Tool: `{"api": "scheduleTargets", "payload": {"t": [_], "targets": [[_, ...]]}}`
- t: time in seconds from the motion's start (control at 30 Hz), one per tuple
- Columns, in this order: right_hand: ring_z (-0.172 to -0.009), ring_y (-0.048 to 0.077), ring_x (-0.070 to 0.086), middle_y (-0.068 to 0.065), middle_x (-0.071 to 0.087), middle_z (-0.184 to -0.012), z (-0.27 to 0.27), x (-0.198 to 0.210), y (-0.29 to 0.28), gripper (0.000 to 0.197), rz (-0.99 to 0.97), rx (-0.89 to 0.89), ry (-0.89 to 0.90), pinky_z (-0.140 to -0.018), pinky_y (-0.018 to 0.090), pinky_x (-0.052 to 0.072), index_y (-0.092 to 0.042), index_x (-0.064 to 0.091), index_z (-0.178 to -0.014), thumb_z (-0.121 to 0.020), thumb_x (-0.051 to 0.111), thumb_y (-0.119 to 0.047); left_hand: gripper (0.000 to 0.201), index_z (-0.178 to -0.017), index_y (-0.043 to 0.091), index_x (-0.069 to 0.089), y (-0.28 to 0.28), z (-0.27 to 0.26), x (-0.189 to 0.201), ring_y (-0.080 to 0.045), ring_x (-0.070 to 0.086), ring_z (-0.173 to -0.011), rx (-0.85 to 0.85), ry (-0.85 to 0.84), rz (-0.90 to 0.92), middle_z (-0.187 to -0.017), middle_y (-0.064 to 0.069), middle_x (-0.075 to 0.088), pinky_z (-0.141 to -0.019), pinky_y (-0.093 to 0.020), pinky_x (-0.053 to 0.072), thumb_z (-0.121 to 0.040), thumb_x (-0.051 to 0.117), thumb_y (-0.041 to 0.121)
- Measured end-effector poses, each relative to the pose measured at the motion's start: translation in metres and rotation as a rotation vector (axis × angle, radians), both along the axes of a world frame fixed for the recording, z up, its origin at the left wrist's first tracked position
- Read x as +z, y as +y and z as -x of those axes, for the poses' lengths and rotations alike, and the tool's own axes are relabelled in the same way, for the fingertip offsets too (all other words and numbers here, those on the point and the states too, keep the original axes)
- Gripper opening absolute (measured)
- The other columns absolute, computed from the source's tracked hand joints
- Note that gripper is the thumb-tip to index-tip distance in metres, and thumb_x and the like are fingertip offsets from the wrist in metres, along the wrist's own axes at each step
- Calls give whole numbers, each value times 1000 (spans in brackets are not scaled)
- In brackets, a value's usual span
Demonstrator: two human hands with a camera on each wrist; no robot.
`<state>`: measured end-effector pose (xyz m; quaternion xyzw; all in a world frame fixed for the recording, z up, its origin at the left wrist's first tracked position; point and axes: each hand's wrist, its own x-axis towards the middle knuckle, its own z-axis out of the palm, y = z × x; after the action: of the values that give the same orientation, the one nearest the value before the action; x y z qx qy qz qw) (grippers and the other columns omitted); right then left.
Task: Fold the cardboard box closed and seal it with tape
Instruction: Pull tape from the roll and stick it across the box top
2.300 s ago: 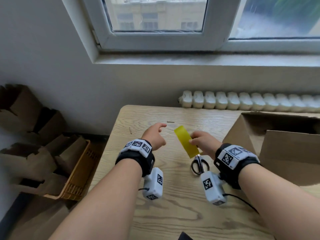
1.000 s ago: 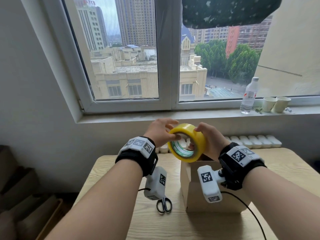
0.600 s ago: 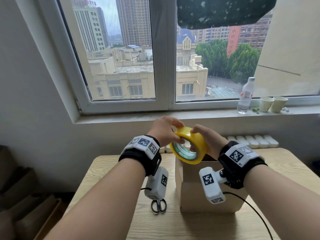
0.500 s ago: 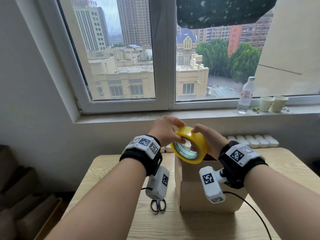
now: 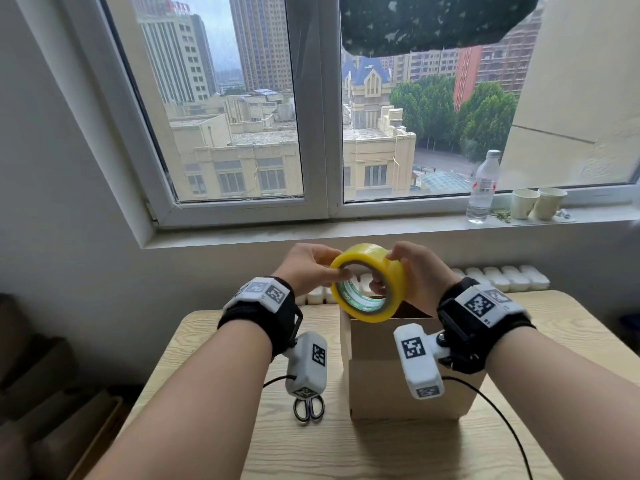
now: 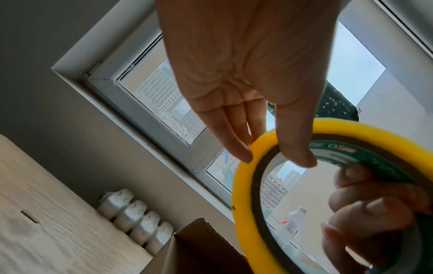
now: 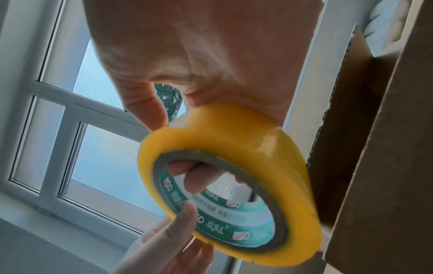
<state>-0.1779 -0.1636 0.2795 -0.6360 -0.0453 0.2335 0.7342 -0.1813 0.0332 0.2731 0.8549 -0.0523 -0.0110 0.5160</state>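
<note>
I see the yellow tape roll [image 5: 369, 282] above the open cardboard box [image 5: 391, 375]: right hand [image 5: 419, 275] grip hooked through its core, left hand [image 5: 306, 271] pinching its rim.

The yellow tape roll [image 5: 369, 281] now sits in both hands above the cardboard box [image 5: 408, 372], replacing the short yellow strip.

Soft daylight through the window [image 5: 311, 109] backlights everything; wrist views blur, edges bend.
</note>
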Motion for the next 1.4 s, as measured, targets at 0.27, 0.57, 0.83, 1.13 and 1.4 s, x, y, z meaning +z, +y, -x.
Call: {"api": "scheduleTargets", "payload": {"t": [0.27,0.57,0.83,1.13,1.4], "targets": [[-66,23,54,11,57,-71,-2,-2,-6,33,-94,92,-3,-73,38,47,-3,52,-89,-71,49,-30,25,-107,2,69,-2,2,-4,-12,68,-80,26,103,100,-96,-9,72,-69,-17,56,-85,70,12],[-62,22,53,13,54,-69,0,-4,-8,21,-75,57,-36,-71,37,46,-3,50,-88,-86,43,-23,31,-108,9,69,-5,4,4,-11,68,-80,59,39,46,-92,-3,72,-69,-19,56,-79,77,13],[-60,21,53,12,55,-74,-4,-4,-10,24,68,35,-53,-67,33,47,-2,49,-101,-92,45,-24,47,-103,17,73,-31,2,25,6,51,-56,-12,-170,-175,-79,14,66,-62,-15,40,-58,89,13],[-57,18,54,9,58,-68,-8,-2,-17,38,-49,72,-41,-62,29,48,-2,50,-100,-70,54,-26,50,-107,21,71,-29,0,27,3,55,-68,1,-172,-169,-100,6,70,-68,-17,43,-61,89,19],[-68,23,54,15,56,-87,-8,1,-14,27,99,38,-26,-63,30,47,-6,49,-109,-90,47,-26,48,-105,18,72,-31,0,25,7,51,-56,-8,-183,-214,-94,9,69,-61,-13,39,-60,88,12]]}}
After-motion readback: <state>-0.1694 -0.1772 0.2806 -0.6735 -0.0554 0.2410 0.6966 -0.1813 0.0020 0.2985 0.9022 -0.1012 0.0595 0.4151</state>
